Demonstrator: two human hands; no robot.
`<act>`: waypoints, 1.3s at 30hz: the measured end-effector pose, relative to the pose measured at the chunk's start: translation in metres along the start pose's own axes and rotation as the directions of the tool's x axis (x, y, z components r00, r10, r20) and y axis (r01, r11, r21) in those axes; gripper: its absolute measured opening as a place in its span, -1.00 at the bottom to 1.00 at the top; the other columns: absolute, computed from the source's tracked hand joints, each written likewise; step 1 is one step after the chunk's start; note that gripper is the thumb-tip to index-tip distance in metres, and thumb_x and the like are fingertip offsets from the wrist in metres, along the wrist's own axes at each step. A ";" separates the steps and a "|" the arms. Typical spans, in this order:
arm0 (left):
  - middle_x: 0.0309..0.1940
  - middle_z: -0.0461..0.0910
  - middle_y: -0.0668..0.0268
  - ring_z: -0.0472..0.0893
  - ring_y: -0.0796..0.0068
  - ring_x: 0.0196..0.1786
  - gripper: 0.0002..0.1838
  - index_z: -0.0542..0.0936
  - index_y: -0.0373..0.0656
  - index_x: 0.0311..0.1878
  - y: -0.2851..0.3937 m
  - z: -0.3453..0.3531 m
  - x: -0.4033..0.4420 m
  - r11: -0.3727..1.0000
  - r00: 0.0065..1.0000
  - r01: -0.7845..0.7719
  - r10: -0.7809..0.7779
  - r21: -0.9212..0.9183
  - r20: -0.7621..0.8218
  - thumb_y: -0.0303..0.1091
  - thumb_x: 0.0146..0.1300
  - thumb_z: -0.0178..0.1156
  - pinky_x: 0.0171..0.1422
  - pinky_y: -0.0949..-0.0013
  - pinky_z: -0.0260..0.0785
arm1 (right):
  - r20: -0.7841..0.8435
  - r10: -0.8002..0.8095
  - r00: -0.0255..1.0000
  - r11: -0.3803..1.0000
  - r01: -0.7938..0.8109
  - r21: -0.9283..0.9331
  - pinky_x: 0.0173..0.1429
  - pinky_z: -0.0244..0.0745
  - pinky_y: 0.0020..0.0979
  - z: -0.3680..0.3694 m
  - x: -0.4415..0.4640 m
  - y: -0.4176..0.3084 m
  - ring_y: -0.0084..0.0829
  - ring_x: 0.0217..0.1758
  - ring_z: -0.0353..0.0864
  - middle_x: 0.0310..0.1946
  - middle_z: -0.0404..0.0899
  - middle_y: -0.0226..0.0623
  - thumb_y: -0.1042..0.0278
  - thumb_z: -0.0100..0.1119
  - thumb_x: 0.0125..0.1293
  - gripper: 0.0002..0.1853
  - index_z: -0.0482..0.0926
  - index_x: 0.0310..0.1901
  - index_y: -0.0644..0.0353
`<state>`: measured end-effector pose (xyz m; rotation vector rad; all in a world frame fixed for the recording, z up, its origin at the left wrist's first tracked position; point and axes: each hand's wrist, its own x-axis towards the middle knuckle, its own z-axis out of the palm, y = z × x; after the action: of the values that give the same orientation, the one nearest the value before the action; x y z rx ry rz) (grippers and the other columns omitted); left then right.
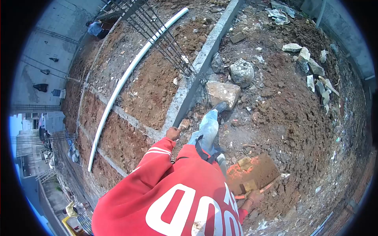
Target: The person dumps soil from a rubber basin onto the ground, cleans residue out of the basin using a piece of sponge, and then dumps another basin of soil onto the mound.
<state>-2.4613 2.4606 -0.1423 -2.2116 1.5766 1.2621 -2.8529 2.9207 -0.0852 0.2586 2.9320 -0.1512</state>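
Two bare hands, one red sweatshirt (181, 192), one worksite. Right hand (255, 196), lower right of center, touches the lower edge of one orange, soil-smeared panel-like thing (264, 168); fingers partly hidden, so can't tell if clamped or loose. That thing sits just beside the body, soil on its face, two yellowish-brown patches on it. Left hand (173, 133), center, has fingers curled together at the near end of one gray concrete beam (182, 99); can't tell if it grips anything. One small brownish stone (184, 124) just beside it. One dark shoe (221, 106) at the edge of one pale, flat-faced block (223, 94); one rounded gray boulder (241, 73) and one smaller dark rock (217, 63) above. One cluster of rebar (165, 41), upper center, rods too many to count. One long white pipe (126, 73) curves through upper left over the soil. Several pale stones (316, 67), upper right, exact count unclear. Two other people: one in blue (95, 29), upper left; one in yellow (71, 210), lower left, both well apart.
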 end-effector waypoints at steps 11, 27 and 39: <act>-0.43 0.67 0.21 0.61 0.40 -0.56 -0.75 0.66 -0.27 -0.26 -0.153 -0.005 -0.148 0.832 0.933 0.354 -0.343 -0.427 0.106 -0.25 0.24 0.19 -0.50 0.37 0.46 | 0.379 -0.121 0.918 0.944 0.225 -0.243 0.09 0.49 -0.02 0.027 -0.069 -0.036 0.05 0.01 0.60 -0.04 0.56 0.15 0.17 0.32 -0.01 -0.40 0.45 0.07 0.29; -0.50 0.69 0.23 0.65 0.46 -0.55 -0.79 0.66 -0.26 -0.33 -0.350 -0.118 0.020 0.521 0.797 0.296 -0.597 -0.800 -0.094 -0.32 0.11 0.16 -0.45 0.38 0.49 | 0.246 -0.936 0.253 0.281 0.956 0.084 -0.08 0.40 -0.06 0.011 -0.398 -0.440 0.07 -0.15 0.55 -0.29 0.56 0.07 0.42 0.37 -0.10 -0.63 0.46 -0.23 0.29; 0.11 0.53 0.26 0.53 0.32 0.12 -0.22 0.19 0.05 0.41 -0.310 -0.517 0.126 0.183 0.949 -0.202 -0.208 -0.962 -0.239 -0.19 0.16 0.35 0.11 0.05 0.37 | 0.341 -0.901 -0.270 0.139 0.564 0.814 -0.11 0.44 -0.42 -0.093 -0.715 -0.663 -0.44 -0.26 0.54 -0.36 0.52 -0.28 0.55 0.35 -0.11 -0.63 0.43 -0.23 0.26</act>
<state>-1.9101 2.2225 -0.0042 -3.2329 0.6592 2.5774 -2.3001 2.1652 0.2052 -1.4192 1.3915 -0.7421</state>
